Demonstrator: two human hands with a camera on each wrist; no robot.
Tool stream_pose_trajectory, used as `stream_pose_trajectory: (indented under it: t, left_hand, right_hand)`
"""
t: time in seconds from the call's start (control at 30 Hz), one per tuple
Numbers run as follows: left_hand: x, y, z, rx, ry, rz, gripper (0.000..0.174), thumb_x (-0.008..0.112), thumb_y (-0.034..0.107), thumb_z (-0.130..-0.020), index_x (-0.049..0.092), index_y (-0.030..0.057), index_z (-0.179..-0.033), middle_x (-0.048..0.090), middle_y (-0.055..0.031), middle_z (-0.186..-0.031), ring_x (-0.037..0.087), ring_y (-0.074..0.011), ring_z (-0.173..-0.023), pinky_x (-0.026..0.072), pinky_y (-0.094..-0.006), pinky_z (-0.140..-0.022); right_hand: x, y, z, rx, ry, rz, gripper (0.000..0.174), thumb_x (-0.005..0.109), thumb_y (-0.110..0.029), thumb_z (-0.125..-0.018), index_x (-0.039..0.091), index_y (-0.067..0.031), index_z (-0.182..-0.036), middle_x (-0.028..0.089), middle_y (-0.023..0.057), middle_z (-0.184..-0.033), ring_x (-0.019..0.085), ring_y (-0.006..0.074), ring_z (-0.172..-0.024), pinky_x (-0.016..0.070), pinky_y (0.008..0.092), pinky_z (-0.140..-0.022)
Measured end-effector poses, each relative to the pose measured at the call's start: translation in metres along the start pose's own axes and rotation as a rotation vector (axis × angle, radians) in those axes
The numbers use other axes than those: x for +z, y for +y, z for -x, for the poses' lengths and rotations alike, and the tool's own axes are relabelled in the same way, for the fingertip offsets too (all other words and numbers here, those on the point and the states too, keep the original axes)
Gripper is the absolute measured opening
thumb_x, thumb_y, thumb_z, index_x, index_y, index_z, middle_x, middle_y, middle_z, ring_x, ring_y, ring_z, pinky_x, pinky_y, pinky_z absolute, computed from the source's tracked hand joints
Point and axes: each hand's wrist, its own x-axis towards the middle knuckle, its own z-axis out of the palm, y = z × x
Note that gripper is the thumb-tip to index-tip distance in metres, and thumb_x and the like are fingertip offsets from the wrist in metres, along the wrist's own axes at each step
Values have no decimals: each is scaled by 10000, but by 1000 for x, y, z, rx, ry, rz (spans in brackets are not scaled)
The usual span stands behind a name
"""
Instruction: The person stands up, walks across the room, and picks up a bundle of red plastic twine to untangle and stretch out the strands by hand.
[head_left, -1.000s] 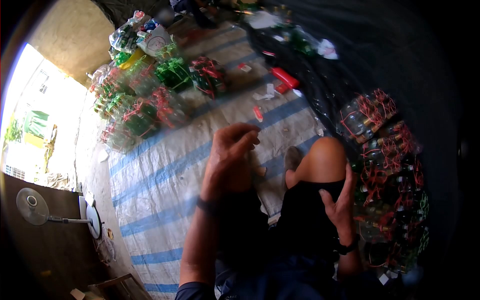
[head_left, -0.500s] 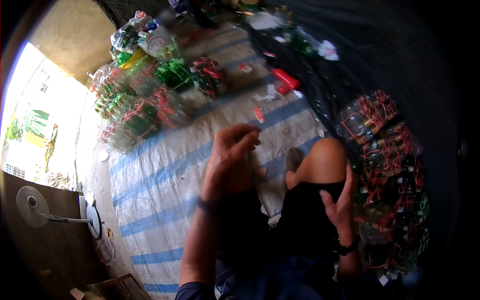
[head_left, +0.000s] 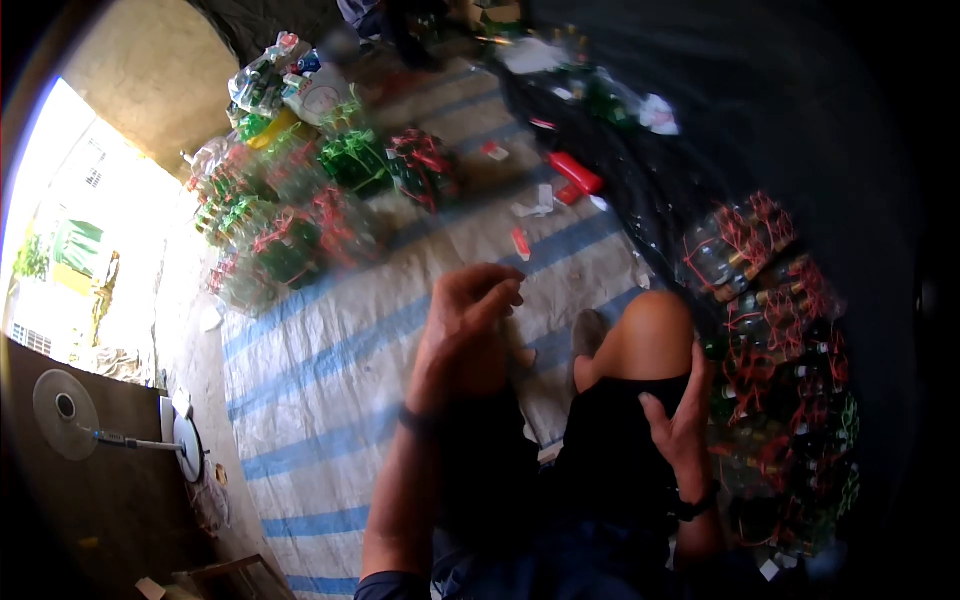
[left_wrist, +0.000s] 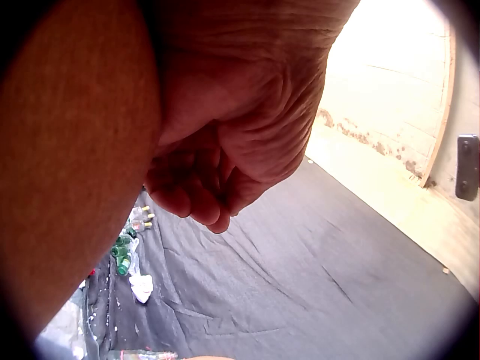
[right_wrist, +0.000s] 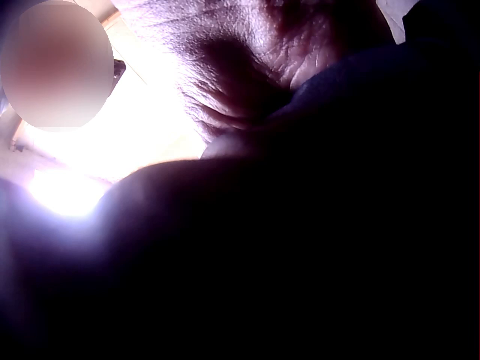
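The left hand (head_left: 460,318) hangs over the left knee, its forearm laid along the thigh. In the left wrist view, the fingers of that hand (left_wrist: 255,127) curl loosely with nothing between them. The right hand (head_left: 684,425) rests on the right thigh, thumb on the black shorts (head_left: 615,420) and fingers along the outer side, just below the bare knee (head_left: 655,330). Dark cloth and shadow cover most of the right wrist view, where only wrinkled skin of the hand (right_wrist: 247,67) shows.
Bundled bottles (head_left: 290,250) tied with red and green string stand on the striped sheet (head_left: 330,350). More tied bottles (head_left: 770,370) lie at right on black sheeting (head_left: 800,130). A red packet (head_left: 575,172) and scraps lie ahead. A fan (head_left: 66,412) stands left.
The head view has tilted up slightly, so the surroundings sit a little lower in the frame. Both hands keep their places at the knees.
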Motion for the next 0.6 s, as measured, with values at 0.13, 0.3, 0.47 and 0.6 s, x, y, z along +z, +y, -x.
stream_pose_trajectory:
  t: [0.13,0.3,0.47,0.6]
  left_hand:
    - [-4,-12,0,486,-80,-399,499,763,74,-526,674,-15,-1009,682,-136,-963,643,-232,-799,538,-330,-713]
    - [-2,-5,4,529,-77,-447,533,745,41,-484,664,-12,-1008,685,-165,-993,660,-253,-786,551,-342,-700]
    - [1,-1,6,524,-60,-430,533,743,54,-509,663,-23,-1030,680,-169,-995,665,-255,-795,556,-341,-705]
    - [0,0,8,498,-50,-428,530,741,57,-523,664,-22,-1041,678,-170,-996,666,-259,-799,557,-341,-706]
  right_hand:
    - [0,0,-1,-27,5,18,931,771,-249,-845,265,50,-1566,410,299,-1477,441,444,-1372,368,499,-1153]
    - [0,0,1,-17,8,5,934,777,-244,-836,270,51,-1562,410,300,-1472,440,447,-1368,364,498,-1154]
    - [0,1,1,-26,8,-1,927,772,-232,-834,271,47,-1562,415,296,-1458,449,449,-1346,367,509,-1141]
    - [0,0,0,-33,10,-7,920,768,-229,-835,273,44,-1562,419,294,-1450,453,446,-1338,369,515,-1134]
